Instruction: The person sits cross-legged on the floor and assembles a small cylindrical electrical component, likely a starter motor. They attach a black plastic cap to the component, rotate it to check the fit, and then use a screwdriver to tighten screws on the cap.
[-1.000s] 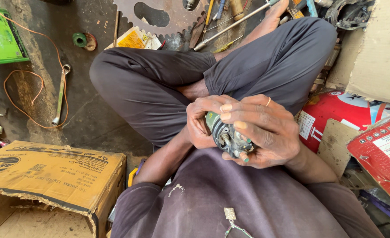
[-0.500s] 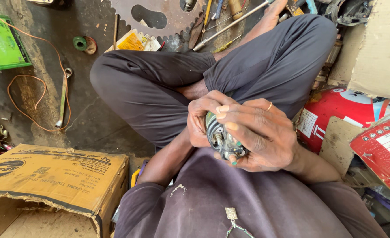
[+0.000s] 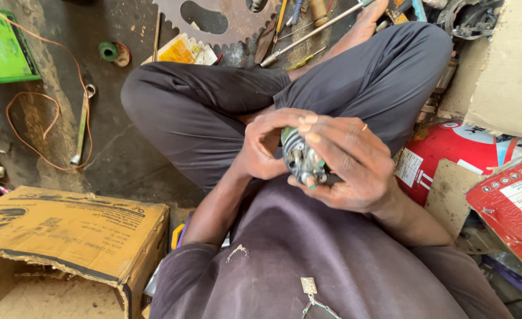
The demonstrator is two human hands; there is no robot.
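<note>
Over crossed legs, at chest height: small round metal part (image 3: 301, 158) gripped between both hands. Left hand (image 3: 262, 152) curled round its left side, fingers closed on it. Right hand (image 3: 349, 168) wrapped over front and right, fingertips pressing face. Part looks half-assembled, innards exposed; no tool in hand, so work seems mid-way. Tools and big sprocket (image 3: 214, 20) on floor beyond knees. Brown carton (image 3: 66, 227) lower left, open. Green box (image 3: 4, 50) top left. Yellow packet (image 3: 181, 50) by sprocket. Red can (image 3: 450, 150) with white label, right. Red pack (image 3: 512, 204), white label, far right.

Left hand (image 3: 261, 150), right hand (image 3: 346, 162) cupped together above lap, fingers curled.
</note>
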